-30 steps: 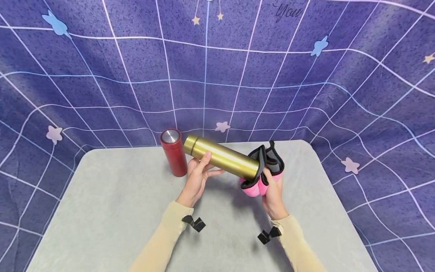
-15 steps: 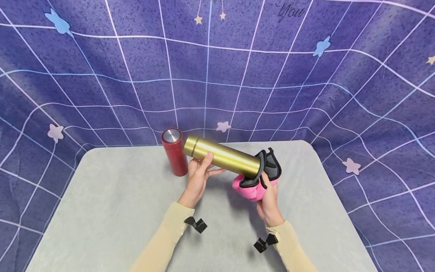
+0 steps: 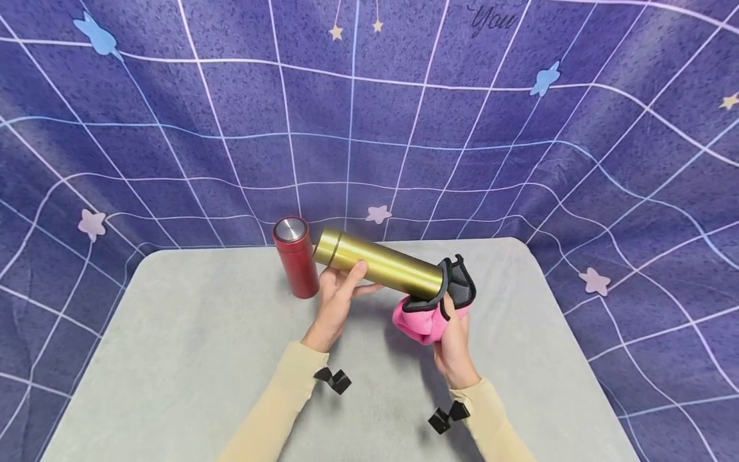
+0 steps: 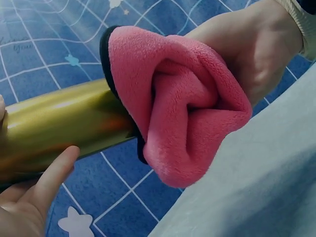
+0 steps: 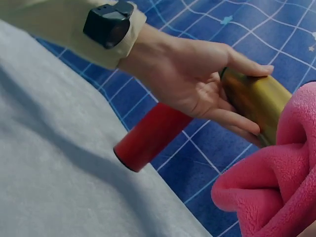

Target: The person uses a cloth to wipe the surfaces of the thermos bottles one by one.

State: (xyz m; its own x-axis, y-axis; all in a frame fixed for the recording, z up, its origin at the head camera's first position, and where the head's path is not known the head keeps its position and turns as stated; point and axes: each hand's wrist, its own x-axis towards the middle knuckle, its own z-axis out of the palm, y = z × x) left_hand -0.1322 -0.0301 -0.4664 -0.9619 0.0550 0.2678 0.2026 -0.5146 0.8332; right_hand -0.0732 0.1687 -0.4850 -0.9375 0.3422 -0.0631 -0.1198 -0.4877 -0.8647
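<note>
A gold thermos bottle (image 3: pixel 383 264) is held tilted above the table, its capped end up and to the left. My left hand (image 3: pixel 336 300) grips it near the cap, thumb on the near side and fingers underneath. In my right hand (image 3: pixel 456 346) is a bunched pink plush cloth (image 3: pixel 424 324) with grey lining and black edging. The cloth wraps the bottle's lower end, hiding the base. In the left wrist view the pink cloth (image 4: pixel 182 108) lies folded around the gold bottle (image 4: pixel 64 123). Some right-hand fingers are hidden behind the cloth.
A red thermos bottle (image 3: pixel 298 263) with a silver lid stands upright on the grey table (image 3: pixel 190 346), just left of the gold bottle's cap. Behind the table hangs a blue-purple curtain (image 3: pixel 369 115) with grid lines and stars.
My right hand and the pink cloth have shifted slightly down and left, with more pink side now showing. The gold bottle and my left hand have hardly moved.
</note>
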